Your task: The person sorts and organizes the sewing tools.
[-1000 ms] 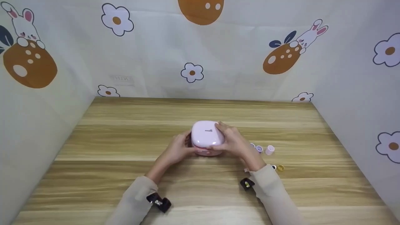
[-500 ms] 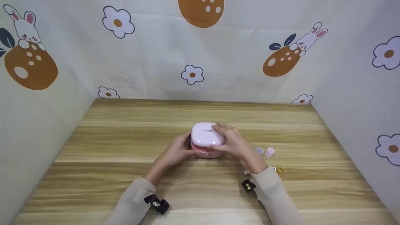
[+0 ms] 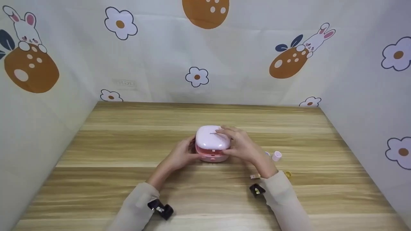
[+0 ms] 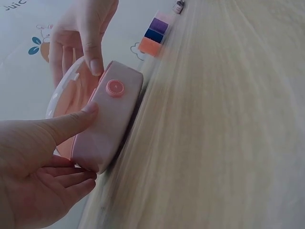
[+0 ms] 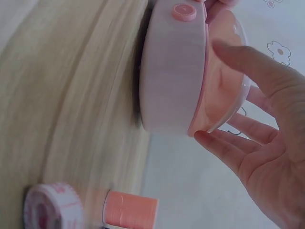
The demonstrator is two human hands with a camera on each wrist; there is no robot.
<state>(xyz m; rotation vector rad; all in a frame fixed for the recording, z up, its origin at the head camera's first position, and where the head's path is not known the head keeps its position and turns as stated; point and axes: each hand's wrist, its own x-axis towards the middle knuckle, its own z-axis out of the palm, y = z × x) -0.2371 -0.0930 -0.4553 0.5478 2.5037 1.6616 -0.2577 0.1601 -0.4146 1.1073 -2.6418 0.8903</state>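
A rounded pink sewing box sits mid-table, its pale glossy lid partly raised at the front. The gap shows a peach interior. A round pink button catch is on the base's front. My left hand grips the base from the left, thumb on the front wall and fingers round the side. From the right, my right hand holds the lid, fingers spread over its top and side, thumb at the front opening. What lies inside is hidden.
Right of the box are thread spools: orange, navy and purple. A pinkish-white tape measure lies near the orange one. A small gold ring-shaped item is by the right sleeve. Printed cloth walls enclose the wooden table.
The lid has risen at the front, from nearly closed to a clear gap. My right hand has shifted slightly with it, while my left hand stays on the base.
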